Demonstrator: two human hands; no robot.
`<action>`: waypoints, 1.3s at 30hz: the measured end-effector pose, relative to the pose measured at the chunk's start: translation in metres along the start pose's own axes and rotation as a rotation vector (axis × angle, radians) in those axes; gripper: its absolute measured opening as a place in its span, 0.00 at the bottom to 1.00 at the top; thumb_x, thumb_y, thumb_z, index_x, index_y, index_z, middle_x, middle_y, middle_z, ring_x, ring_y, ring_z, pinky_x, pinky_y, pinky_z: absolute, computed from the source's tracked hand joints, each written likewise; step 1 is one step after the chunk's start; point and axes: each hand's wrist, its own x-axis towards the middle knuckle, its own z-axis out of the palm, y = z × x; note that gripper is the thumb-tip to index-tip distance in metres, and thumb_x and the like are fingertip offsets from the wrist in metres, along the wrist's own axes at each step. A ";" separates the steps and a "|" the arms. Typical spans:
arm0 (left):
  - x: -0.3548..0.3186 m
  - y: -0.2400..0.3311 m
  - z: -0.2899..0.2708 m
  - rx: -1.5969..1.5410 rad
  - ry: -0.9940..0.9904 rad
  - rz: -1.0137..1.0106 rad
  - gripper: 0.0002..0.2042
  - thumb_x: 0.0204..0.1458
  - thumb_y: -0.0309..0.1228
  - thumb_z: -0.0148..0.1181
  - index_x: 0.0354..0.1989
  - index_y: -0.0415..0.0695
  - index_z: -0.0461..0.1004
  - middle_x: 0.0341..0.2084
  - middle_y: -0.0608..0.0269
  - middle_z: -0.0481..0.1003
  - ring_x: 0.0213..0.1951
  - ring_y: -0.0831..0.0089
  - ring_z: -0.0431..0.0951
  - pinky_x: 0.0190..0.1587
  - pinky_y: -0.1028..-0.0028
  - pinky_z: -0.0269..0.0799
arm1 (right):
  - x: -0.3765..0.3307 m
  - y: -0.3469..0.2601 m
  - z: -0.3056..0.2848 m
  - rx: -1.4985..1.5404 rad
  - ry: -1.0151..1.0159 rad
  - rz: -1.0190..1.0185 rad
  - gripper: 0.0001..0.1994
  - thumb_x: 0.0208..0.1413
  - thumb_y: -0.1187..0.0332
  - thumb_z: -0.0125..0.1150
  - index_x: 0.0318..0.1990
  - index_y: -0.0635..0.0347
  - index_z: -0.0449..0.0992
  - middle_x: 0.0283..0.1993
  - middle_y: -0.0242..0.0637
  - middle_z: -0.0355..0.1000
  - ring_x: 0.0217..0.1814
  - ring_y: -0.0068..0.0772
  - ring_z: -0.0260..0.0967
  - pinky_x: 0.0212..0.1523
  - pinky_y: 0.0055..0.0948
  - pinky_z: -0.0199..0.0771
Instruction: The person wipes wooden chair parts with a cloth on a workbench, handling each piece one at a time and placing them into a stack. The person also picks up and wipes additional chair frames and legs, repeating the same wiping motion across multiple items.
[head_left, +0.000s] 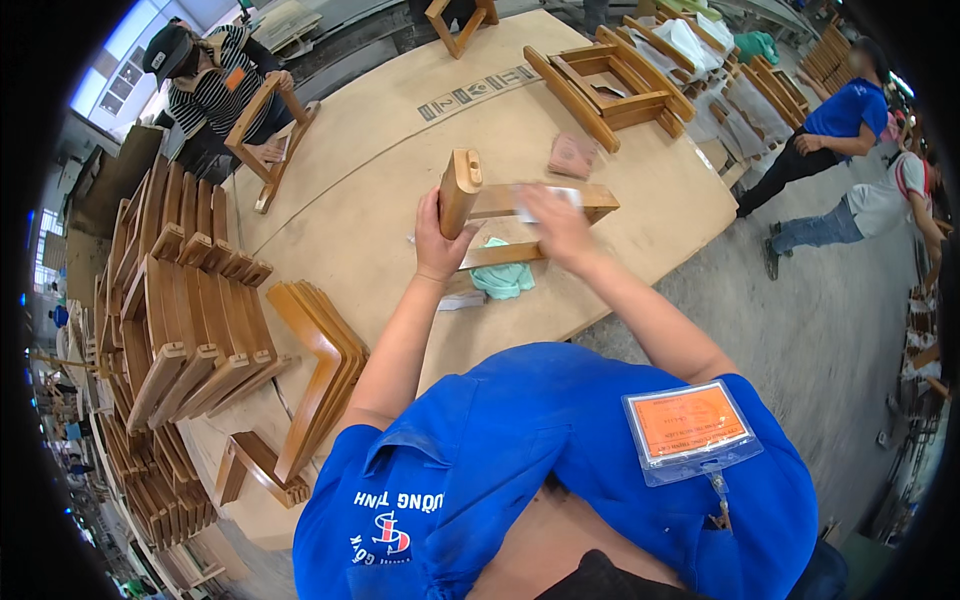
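Note:
My left hand (440, 242) is wrapped round the thick end post of a brown wooden frame (462, 190), which stands tilted on the table. Over the frame's far rail, my right hand (562, 230) presses a white sheet (568, 195) against the wood; motion smears its fingers. I cannot make out whether the sheet is paper or cloth. Below the near rail lies a crumpled mint-green cloth (505, 284), and beside it a small whitish folded piece (461, 301). A pinkish pad (572, 156) rests on the table beyond my right hand.
The large tan table (370, 240) carries another wooden frame (610, 90) at the far right. Stacked wooden frames (190, 300) and angled wooden parts (322, 360) crowd the left. Across the table, a person in a striped shirt (215, 85) handles a frame. Other people (845, 115) are at the right.

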 end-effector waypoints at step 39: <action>-0.006 -0.012 0.007 -0.022 0.084 0.108 0.40 0.52 0.61 0.50 0.58 0.33 0.59 0.49 0.45 0.68 0.50 0.52 0.70 0.53 0.62 0.66 | -0.016 0.003 0.005 0.082 0.059 0.251 0.20 0.53 0.75 0.49 0.56 0.62 0.67 0.57 0.48 0.66 0.60 0.51 0.61 0.60 0.41 0.61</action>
